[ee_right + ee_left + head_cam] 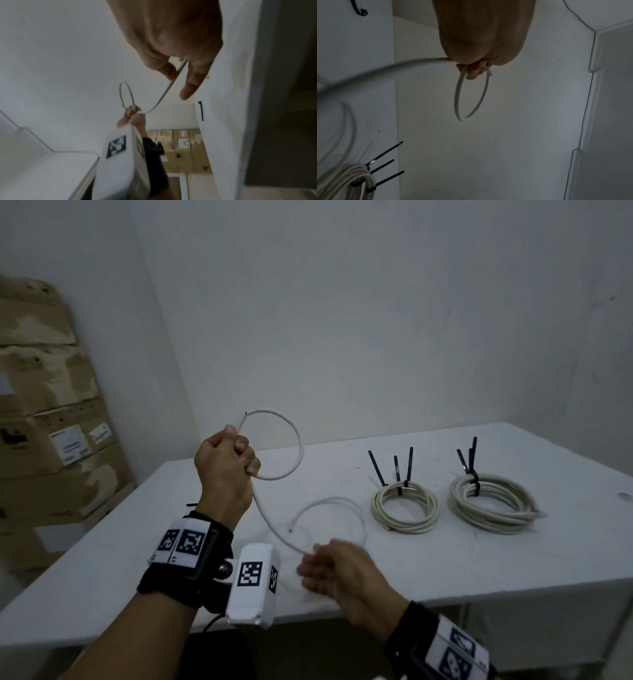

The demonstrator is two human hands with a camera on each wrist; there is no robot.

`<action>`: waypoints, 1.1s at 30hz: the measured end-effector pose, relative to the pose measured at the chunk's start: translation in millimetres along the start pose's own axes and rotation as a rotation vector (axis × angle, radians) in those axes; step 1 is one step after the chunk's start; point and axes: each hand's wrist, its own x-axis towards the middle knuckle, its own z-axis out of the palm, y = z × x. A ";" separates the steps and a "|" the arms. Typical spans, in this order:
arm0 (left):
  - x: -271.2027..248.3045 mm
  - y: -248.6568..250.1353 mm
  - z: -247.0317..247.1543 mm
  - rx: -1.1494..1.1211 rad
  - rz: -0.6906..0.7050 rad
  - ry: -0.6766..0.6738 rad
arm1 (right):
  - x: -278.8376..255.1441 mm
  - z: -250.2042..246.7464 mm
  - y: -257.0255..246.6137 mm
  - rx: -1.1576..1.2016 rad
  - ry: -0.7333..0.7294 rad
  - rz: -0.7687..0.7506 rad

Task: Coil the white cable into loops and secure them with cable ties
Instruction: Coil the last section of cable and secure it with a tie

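Note:
My left hand is raised above the table and grips the white cable in its fist, holding one round loop with the cut end poking out above the thumb. The left wrist view shows that loop hanging from the curled fingers. From the fist the cable runs down to my right hand, blurred, near the table's front edge. There the cable passes between thumb and fingers in a loose hold. Its remaining length lies in a slack curve on the table.
Two coiled cable bundles lie at the right on the white table, each bound with black cable ties that stick up. A loose black tie lies near the table's left side. Cardboard boxes are stacked at the left wall.

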 end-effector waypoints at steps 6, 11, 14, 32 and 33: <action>-18.4 -5.3 -17.3 0.099 -0.132 -0.039 | 28.6 -19.9 -53.5 -0.383 0.005 -0.425; -30.7 -16.7 -28.9 0.205 -0.163 -0.075 | 33.1 -24.9 -84.5 -0.582 -0.114 -0.527; -37.4 -23.4 -27.4 0.290 -0.175 -0.106 | 32.7 -24.5 -91.0 -0.684 -0.132 -0.596; -53.9 -43.4 -12.0 0.707 0.165 -0.317 | 25.6 -22.6 -95.5 -1.051 -0.132 -0.789; -53.8 -43.9 -11.1 0.725 0.191 -0.329 | 26.3 -21.9 -94.8 -1.099 -0.111 -0.827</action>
